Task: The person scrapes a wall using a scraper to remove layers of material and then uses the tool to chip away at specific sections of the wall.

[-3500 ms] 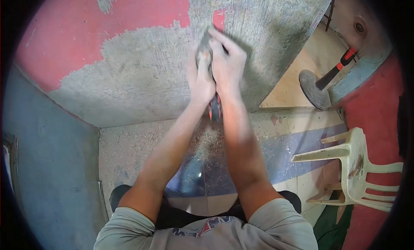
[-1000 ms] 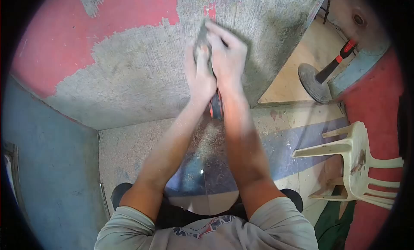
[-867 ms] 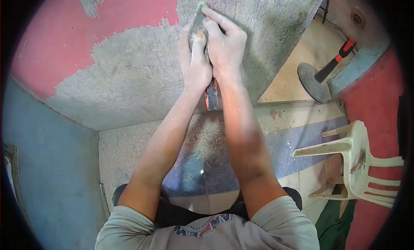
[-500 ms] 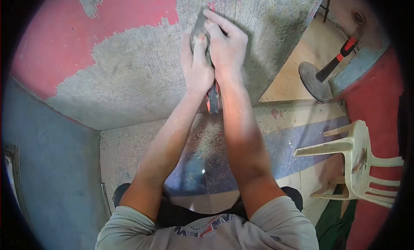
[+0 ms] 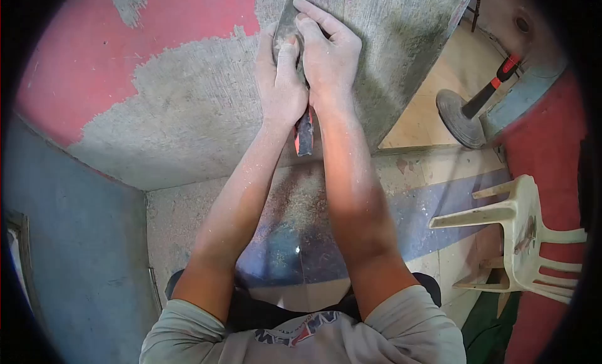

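On my feed the two hands are close together, touching at the heels: the dust-whitened left hand (image 5: 281,91) wraps a flat grey metal scraper (image 5: 287,25), its thumb lying along the face, while the dusty right hand (image 5: 330,63) pinches the right edge up near the tip. The scraper's red-and-black handle (image 5: 303,137) pokes out below the wrists. I can't tell whether the tip touches the rough grey wall (image 5: 188,107) behind it. As I judge it, dusty skin could let the scraper twist, and a snag on that coarse surface could drive the right fingertips, so near the end, against the wall. Up and left of the hands is a ragged-edged area of pink paint (image 5: 200,25). Below them, pale flakes (image 5: 194,216) litter the tiled floor (image 5: 401,229); I reckon they could make a foot slide if weight shifted. Well to their right are a black-and-red post on a round grey base (image 5: 458,122) and, lower, a cream plastic chair (image 5: 523,238).
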The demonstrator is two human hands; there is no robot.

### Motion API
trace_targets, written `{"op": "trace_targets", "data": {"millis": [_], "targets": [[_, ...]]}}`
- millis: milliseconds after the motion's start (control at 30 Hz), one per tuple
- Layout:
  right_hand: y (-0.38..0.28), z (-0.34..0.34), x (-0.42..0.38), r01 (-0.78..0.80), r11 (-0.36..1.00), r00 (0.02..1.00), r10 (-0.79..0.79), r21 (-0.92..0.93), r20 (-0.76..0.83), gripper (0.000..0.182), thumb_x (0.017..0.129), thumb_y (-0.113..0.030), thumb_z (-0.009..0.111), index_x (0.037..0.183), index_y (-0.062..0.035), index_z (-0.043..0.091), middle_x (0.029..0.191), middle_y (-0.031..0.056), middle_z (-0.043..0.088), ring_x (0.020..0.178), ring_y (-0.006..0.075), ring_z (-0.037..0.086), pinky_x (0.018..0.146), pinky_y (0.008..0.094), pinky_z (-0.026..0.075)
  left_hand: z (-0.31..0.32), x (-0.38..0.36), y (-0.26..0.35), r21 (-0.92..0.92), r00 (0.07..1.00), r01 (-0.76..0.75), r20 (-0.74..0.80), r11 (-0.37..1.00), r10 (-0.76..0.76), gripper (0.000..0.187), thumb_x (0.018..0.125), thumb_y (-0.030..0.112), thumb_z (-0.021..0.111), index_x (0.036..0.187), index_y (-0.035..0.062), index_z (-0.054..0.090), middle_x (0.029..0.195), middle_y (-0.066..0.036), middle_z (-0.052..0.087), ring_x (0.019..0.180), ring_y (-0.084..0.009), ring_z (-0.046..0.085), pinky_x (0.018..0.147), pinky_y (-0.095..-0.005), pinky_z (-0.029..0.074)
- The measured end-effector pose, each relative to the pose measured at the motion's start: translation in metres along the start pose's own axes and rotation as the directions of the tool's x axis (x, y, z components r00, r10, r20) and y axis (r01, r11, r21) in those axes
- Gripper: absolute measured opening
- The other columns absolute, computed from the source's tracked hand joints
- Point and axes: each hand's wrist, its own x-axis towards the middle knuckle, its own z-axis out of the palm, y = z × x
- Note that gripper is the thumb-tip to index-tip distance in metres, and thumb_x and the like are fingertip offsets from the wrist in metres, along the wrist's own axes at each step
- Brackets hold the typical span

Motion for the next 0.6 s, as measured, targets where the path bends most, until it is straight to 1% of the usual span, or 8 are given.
{"op": "trace_targets", "data": {"millis": [67,200,300,367,433,467,567,600], "targets": [[0.003,-0.001,-0.004,-0.019,1.000,1.000,0.018,-0.003,-0.013,0.027,0.093,-0.001,0.063,0.118,0.0047,0.074,0.113,0.0153,0.077,0.104,0.0169,0.069,0.095,0.0293,0.052,-0.002,-0.004,0.000,0.047,1.000,0.012,-0.008,0.999,-0.012,0.039,0.105,0.026,0.048,0.129,-0.0027,0.058,0.117,-0.021,0.065,0.110,-0.0297,0.062,0.097,-0.0397,0.046],[0.038,-0.034,-0.045,-0.251,0.968,0.967,0.251,-0.012,-0.035,0.028,0.093,-0.002,0.063,0.118,0.0040,0.074,0.113,0.0138,0.076,0.103,0.0177,0.069,0.094,0.0298,0.052,0.003,-0.059,-0.039,0.023,0.996,0.080,-0.032,0.997,-0.080,0.038,0.104,0.023,0.050,0.130,-0.0035,0.057,0.120,-0.018,0.064,0.112,-0.0250,0.059,0.100,-0.0380,0.045],[0.033,-0.034,-0.039,-0.161,0.981,0.987,0.161,-0.105,-0.011,0.027,0.093,-0.002,0.063,0.118,0.0043,0.074,0.112,0.0139,0.076,0.102,0.0168,0.069,0.093,0.0292,0.053,0.009,-0.061,-0.040,0.006,0.995,0.071,-0.076,0.997,-0.071,0.038,0.104,0.023,0.049,0.130,-0.0035,0.057,0.120,-0.018,0.064,0.112,-0.0244,0.059,0.100,-0.0380,0.045],[0.019,-0.017,-0.014,-0.067,0.996,0.998,0.067,-0.052,-0.001,0.027,0.093,-0.003,0.063,0.116,0.0050,0.074,0.111,0.0137,0.077,0.101,0.0169,0.069,0.091,0.0288,0.053,0.008,-0.027,-0.031,0.010,0.997,0.020,-0.071,1.000,-0.020,0.038,0.104,0.023,0.049,0.131,-0.0035,0.057,0.120,-0.018,0.064,0.113,-0.0245,0.059,0.101,-0.0383,0.044],[0.005,-0.003,0.004,0.003,1.000,1.000,-0.003,0.010,0.009,0.027,0.093,-0.003,0.063,0.116,0.0053,0.074,0.111,0.0140,0.077,0.101,0.0176,0.069,0.091,0.0291,0.053,0.002,-0.002,-0.004,-0.063,0.998,0.057,0.017,0.996,-0.056,0.040,0.105,0.024,0.048,0.134,-0.0023,0.056,0.121,-0.019,0.064,0.114,-0.0274,0.059,0.102,-0.0394,0.044],[0.000,0.002,0.005,-0.095,0.988,0.995,0.095,0.122,0.012,0.027,0.093,-0.004,0.063,0.117,0.0056,0.074,0.111,0.0149,0.077,0.101,0.0184,0.069,0.092,0.0295,0.053,0.001,0.004,0.003,-0.100,0.996,0.075,0.054,0.992,-0.070,0.040,0.105,0.025,0.048,0.135,-0.0018,0.055,0.121,-0.019,0.063,0.114,-0.0288,0.059,0.102,-0.0399,0.044],[0.018,-0.014,-0.012,0.051,0.996,0.999,-0.051,-0.072,0.000,0.027,0.094,-0.003,0.063,0.117,0.0048,0.074,0.111,0.0148,0.077,0.102,0.0171,0.069,0.091,0.0287,0.053,0.005,-0.019,-0.021,-0.018,0.999,-0.028,-0.032,0.999,0.028,0.038,0.104,0.021,0.048,0.131,-0.0031,0.057,0.120,-0.017,0.064,0.112,-0.0246,0.059,0.101,-0.0381,0.044],[0.027,-0.024,-0.024,0.001,0.996,1.000,-0.001,-0.087,-0.008,0.026,0.094,-0.002,0.063,0.117,0.0038,0.074,0.111,0.0139,0.077,0.102,0.0162,0.069,0.091,0.0279,0.052,0.007,-0.037,-0.027,-0.014,0.996,0.084,-0.028,0.996,-0.084,0.038,0.103,0.020,0.049,0.132,-0.0025,0.057,0.119,-0.017,0.065,0.110,-0.0254,0.060,0.101,-0.0382,0.044]]}}
